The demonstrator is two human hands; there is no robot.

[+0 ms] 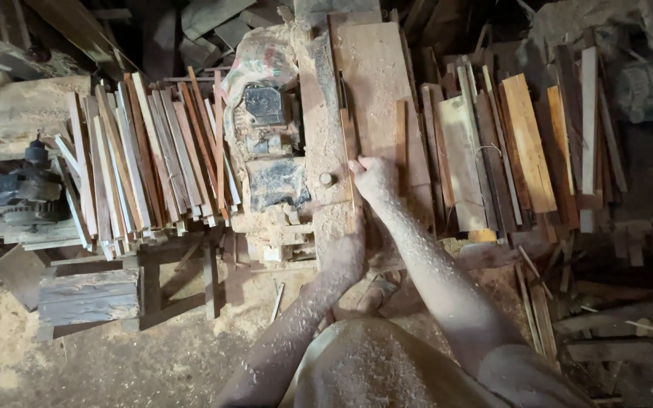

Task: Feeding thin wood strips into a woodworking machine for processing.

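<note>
Fingers (362,164) of the right hand (374,178) lay pressed together on a thin wood strip (351,143) lying lengthwise on the sawdust-covered table (379,68). Whether the left hand (344,257), lower at the table's near edge, gripped anything could not be told. Stacked slats (145,159) lay left, boards (523,143) right.

Two hands, the right hand (374,179) and the left hand (344,253), both on one sawdust-covered table (319,113). One narrow wood strip (350,136) under the right hand and one short strip (401,136) just beside it. Two heaps of cut slats, too many to count: one heap (145,159) left of the hands, one heap (515,151) to the right; one motor (20,193) far left.
</note>
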